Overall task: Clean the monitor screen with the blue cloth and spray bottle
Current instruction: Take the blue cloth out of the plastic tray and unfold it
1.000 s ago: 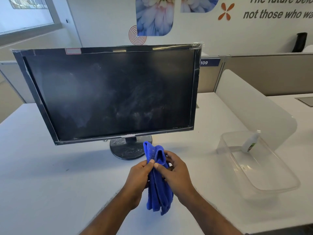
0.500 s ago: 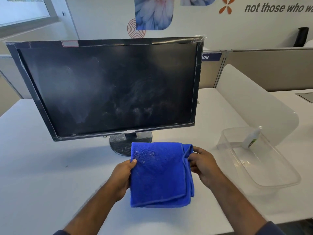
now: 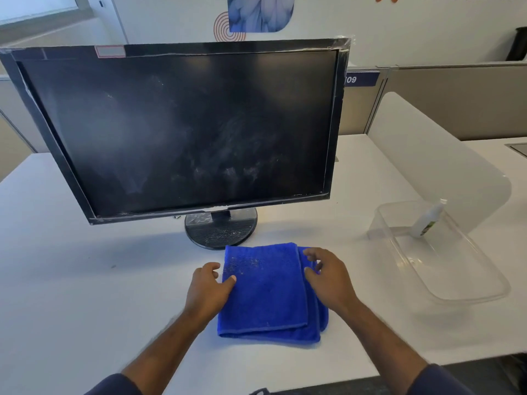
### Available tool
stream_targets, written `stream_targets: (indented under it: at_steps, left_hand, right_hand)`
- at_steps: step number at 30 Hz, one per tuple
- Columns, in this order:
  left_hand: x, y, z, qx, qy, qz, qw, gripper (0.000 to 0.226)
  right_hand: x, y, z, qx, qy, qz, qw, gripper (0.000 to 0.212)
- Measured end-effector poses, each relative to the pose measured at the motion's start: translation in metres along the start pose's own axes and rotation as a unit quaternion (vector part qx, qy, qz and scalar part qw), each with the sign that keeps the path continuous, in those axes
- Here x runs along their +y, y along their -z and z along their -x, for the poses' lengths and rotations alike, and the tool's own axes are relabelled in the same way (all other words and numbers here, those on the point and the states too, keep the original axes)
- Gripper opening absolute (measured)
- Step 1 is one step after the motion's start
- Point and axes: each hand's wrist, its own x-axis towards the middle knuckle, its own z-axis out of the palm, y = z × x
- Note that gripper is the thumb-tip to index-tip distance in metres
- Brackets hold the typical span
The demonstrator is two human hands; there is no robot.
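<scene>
The black monitor (image 3: pixel 185 132) stands on a round base (image 3: pixel 221 228) on the white desk, and its dark screen carries dusty smears. In front of the base the blue cloth (image 3: pixel 268 295) lies folded flat on the desk. My left hand (image 3: pixel 206 289) is at the cloth's left edge, thumb on top and fingers curled at the edge. My right hand (image 3: pixel 330 277) rests over the folded right edge with its fingers spread. A small white spray bottle (image 3: pixel 427 220) leans inside a clear plastic tub (image 3: pixel 470 297) at the right.
A frosted curved divider (image 3: pixel 433 155) rises behind the tub. Beige partition panels (image 3: pixel 456 101) run along the back of the desk. The desk's front edge (image 3: pixel 285 386) is close below the cloth.
The cloth, bunched between both hands a second ago, was spread out and now lies folded flat on the desk. My right hand's fingers have loosened from its edge.
</scene>
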Motion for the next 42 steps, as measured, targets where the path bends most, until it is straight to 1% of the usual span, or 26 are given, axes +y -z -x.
stream_targets:
  at_steps: [1,3,4,6,8,11,13,15,19,22,26,28,31,34,37,39,41,42]
  left_hand:
    - [-0.003,0.001,0.003,0.022,-0.023,-0.041,0.999,0.05]
    - [-0.008,0.001,0.012,0.041,-0.093,-0.096,0.99,0.039]
    - [-0.011,0.001,0.015,0.036,-0.135,-0.109,0.984,0.032]
    - [-0.014,-0.002,0.022,-0.007,-0.199,-0.133,0.971,0.027]
    - [-0.016,-0.006,0.027,-0.059,-0.244,-0.181,0.951,0.034]
    - [-0.021,-0.009,0.03,-0.112,-0.298,-0.28,0.906,0.061]
    - [-0.027,-0.008,0.031,-0.133,-0.318,-0.325,0.881,0.074]
    - [-0.03,-0.006,0.029,-0.14,-0.333,-0.335,0.871,0.075]
    - [-0.028,0.004,0.025,-0.137,-0.348,-0.307,0.875,0.054]
    - [-0.025,0.012,0.022,-0.141,-0.34,-0.3,0.88,0.046]
    - [-0.022,0.019,0.022,-0.159,-0.34,-0.312,0.873,0.049]
    - [-0.021,0.02,0.024,-0.175,-0.333,-0.311,0.873,0.051]
    - [-0.023,0.023,0.023,-0.17,-0.315,-0.277,0.892,0.048]
    - [-0.02,0.028,0.022,-0.154,-0.296,-0.26,0.906,0.037]
    - [-0.016,0.031,0.019,-0.129,-0.289,-0.217,0.923,0.024]
    - [-0.009,0.033,0.018,-0.111,-0.292,-0.168,0.935,0.016]
    - [0.006,0.034,0.02,-0.091,-0.298,-0.101,0.945,0.015]
    - [0.015,0.034,0.021,-0.079,-0.303,-0.061,0.948,0.017]
  right_hand:
    - [-0.002,-0.003,0.003,-0.02,0.023,0.008,0.999,0.035]
    - [-0.003,-0.008,0.008,-0.063,0.055,0.021,0.996,0.035]
    - [-0.002,-0.009,0.01,-0.083,0.063,0.035,0.994,0.035]
    - [0.002,-0.009,0.015,-0.122,0.084,0.081,0.986,0.038]
    - [0.003,-0.007,0.019,-0.174,0.128,0.131,0.968,0.045]
    - [0.0,-0.007,0.028,-0.248,0.191,0.215,0.925,0.058]
    - [0.0,-0.011,0.034,-0.267,0.222,0.263,0.9,0.062]
    - [0.002,-0.015,0.038,-0.259,0.242,0.286,0.89,0.056]
    - [0.006,-0.016,0.042,-0.205,0.262,0.274,0.902,0.027]
    - [0.005,-0.012,0.042,-0.176,0.27,0.246,0.914,0.021]
    - [-0.005,-0.003,0.04,-0.13,0.293,0.23,0.919,0.015]
    - [-0.01,0.0,0.041,-0.136,0.296,0.231,0.917,0.013]
    - [-0.009,-0.001,0.049,-0.186,0.282,0.247,0.908,0.012]
    - [-0.002,-0.006,0.055,-0.237,0.26,0.288,0.891,0.018]
    - [-0.005,-0.007,0.054,-0.239,0.237,0.288,0.897,0.025]
    - [-0.015,-0.004,0.052,-0.226,0.211,0.246,0.919,0.043]
    - [-0.031,-0.003,0.052,-0.227,0.166,0.177,0.943,0.072]
    - [-0.04,-0.004,0.052,-0.226,0.149,0.141,0.952,0.083]
